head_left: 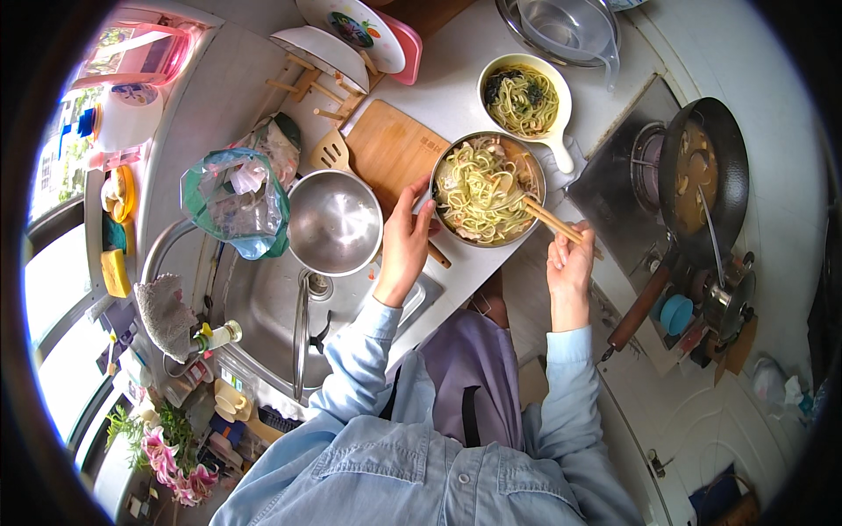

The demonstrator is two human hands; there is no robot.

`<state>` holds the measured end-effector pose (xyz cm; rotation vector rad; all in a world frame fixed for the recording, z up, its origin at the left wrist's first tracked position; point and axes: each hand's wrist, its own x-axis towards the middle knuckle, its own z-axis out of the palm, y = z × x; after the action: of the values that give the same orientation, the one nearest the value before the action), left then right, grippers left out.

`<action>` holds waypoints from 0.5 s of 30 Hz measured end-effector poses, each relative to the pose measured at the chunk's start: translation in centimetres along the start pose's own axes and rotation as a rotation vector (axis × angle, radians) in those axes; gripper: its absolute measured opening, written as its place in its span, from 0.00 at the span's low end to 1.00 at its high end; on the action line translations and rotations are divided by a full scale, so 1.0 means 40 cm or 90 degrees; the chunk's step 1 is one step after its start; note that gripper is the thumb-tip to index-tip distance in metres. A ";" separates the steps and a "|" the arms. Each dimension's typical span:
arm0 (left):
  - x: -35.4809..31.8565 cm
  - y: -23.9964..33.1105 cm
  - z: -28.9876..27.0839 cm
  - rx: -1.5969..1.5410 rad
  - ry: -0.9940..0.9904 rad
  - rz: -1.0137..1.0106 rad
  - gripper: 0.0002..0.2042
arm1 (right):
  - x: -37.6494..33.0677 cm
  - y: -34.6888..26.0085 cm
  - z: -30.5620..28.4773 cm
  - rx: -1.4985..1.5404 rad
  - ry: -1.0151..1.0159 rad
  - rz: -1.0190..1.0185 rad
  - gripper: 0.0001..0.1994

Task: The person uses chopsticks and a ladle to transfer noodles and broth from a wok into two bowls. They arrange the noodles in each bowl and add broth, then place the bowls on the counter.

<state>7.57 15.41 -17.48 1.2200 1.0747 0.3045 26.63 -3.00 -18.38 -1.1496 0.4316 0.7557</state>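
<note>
A round metal bowl [445,226] full of noodles [481,188], with pieces of meat and brown sauce, stands at the counter's front edge. My left hand [409,235] grips its left side, fingers curled against the rim. In my right hand [570,259] is a pair of wooden chopsticks [553,219]; their tips reach into the noodles from the right. Just behind sits a white handled bowl [561,145] of noodles with dark greens. A wooden cutting board [386,145] lies to the left, partly behind my left hand.
An empty steel bowl [335,223] rests at the sink [254,307], beside a slotted wooden spatula [331,153] and a bag-lined container [235,206]. On the right, a dark wok [732,167] with brown sauce and a ladle sits by the stove [614,167]. Plates [386,44] lean at the back.
</note>
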 end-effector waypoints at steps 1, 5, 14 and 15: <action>0.002 0.000 -0.001 0.005 -0.001 -0.001 0.20 | -0.010 -0.009 0.008 -0.005 -0.009 -0.023 0.11; 0.003 0.010 0.001 0.008 0.003 0.003 0.20 | -0.067 -0.049 0.055 -0.030 -0.017 -0.103 0.11; 0.004 -0.007 0.002 -0.011 0.008 0.007 0.20 | -0.161 -0.051 0.069 -0.307 -0.028 -0.260 0.08; 0.003 -0.005 0.002 -0.011 0.005 0.003 0.20 | -0.158 -0.044 0.067 -0.321 -0.041 -0.275 0.07</action>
<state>7.60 15.36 -17.72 1.2068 1.0742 0.3209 23.42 -2.86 -12.06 -1.6167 -0.0770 0.5272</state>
